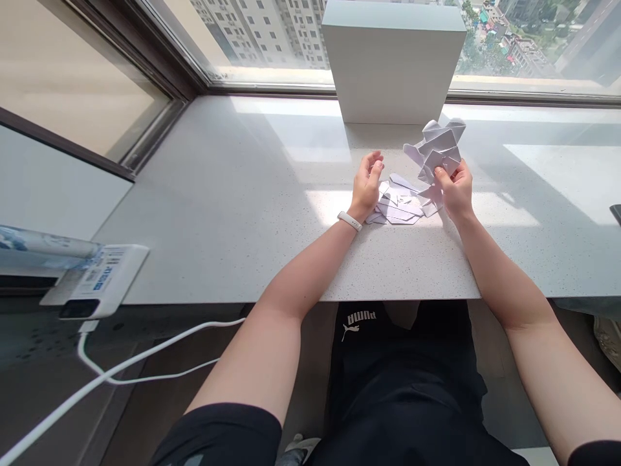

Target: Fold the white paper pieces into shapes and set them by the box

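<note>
While the right hand pinches a crumpled, folded white paper shape above the speckled white stone sill, the left hand hangs half-open and empty beside loose white paper scraps mid-sill; a light pinch spares the creases.

Strong daylight floods through the window, throwing bright patches across the counter beneath it, with soft shadows between them. Glare lifts the folded paper almost to white, and the buildings beyond the window look hazy. Straight lines bow toward the picture's edges; little blur shows.
</note>
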Demonstrator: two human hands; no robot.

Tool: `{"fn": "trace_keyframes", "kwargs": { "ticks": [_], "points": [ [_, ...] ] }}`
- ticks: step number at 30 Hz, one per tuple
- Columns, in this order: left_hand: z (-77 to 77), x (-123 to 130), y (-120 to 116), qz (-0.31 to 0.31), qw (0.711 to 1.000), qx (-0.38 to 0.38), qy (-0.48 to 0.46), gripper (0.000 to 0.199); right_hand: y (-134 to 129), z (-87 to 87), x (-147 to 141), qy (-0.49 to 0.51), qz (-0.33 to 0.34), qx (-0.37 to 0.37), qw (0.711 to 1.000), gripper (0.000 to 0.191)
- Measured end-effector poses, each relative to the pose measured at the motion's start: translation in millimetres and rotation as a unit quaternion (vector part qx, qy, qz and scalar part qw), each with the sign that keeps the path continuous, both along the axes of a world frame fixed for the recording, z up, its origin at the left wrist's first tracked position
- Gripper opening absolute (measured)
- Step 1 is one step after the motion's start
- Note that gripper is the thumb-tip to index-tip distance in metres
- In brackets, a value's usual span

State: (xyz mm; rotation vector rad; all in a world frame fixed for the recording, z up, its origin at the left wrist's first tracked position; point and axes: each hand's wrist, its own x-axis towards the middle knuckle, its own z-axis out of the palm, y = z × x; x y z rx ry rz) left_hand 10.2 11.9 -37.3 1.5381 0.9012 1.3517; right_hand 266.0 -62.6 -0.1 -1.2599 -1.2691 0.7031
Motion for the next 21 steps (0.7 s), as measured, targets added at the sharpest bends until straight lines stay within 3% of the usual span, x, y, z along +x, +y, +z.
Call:
{"fn": "trace_keyframes", "kwargs": {
  "ticks": [3, 8, 10, 16, 21],
  "points": [
    [1.5, -0.2, -1.7, -0.001, 0.999, -0.028, -0.038, 0.082, -3.1, 6.0, -3.5, 0.010, 0.038, 0.009, 0.999, 0.074],
    [1.2, -1.4, -0.6, 0.000, 0.998, -0.039, -0.057, 0.083, -19.3, 11.9, -17.1, -0.057, 0.139, -0.102, 0.983, 0.085],
    [-1.4, -1.6, 1.4, 0.000, 0.998, -0.034, -0.047, 0.083, -23.6, 12.1, -19.5, -0.125, 0.133, -0.118, 0.976, 0.091],
    [-4.2, -2.0, 3.3, -0.011, 1.000, -0.006, 0.017, 0.079, -27.2, 19.3, -8.5, -0.322, 0.080, -0.066, 0.941, 0.088],
    [-3.7, -3.7, 2.7, -0.026, 0.997, 0.013, 0.066, 0.068, -37.0, 26.3, -0.1, -0.394, 0.049, -0.162, 0.903, 0.111]
  ]
}}
